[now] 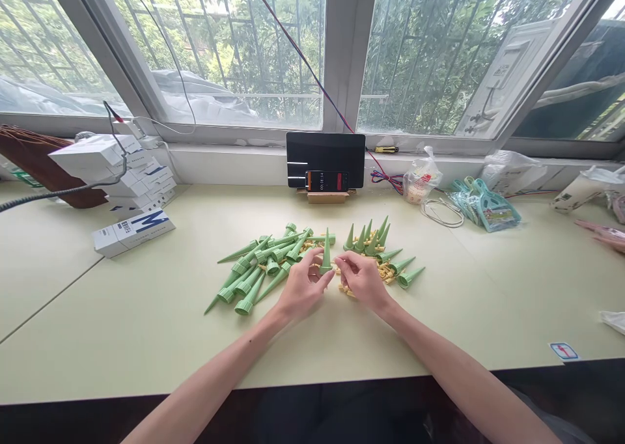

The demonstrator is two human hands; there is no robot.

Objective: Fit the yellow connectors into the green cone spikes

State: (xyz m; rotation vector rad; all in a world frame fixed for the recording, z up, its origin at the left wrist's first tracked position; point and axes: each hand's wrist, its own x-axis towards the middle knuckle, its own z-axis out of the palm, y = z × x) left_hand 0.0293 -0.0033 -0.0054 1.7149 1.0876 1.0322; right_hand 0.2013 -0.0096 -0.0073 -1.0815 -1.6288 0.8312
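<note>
My left hand [303,286] pinches the base of a green cone-shaped spike [325,253] that points upward. My right hand [361,278] is closed beside it, fingertips meeting at the spike's base over small yellow pieces [383,273]; what it pinches is too small to name. A pile of green spikes [258,268] lies flat to the left. Several more spikes [370,239] stand upright or lie just behind and right of my right hand.
A phone [327,181] on a wooden stand leans against a dark tablet [325,151] by the window. White boxes [133,230] are stacked at the left. Plastic bags [420,180], a coiled white cable [443,212] and teal packages [488,206] lie at the right.
</note>
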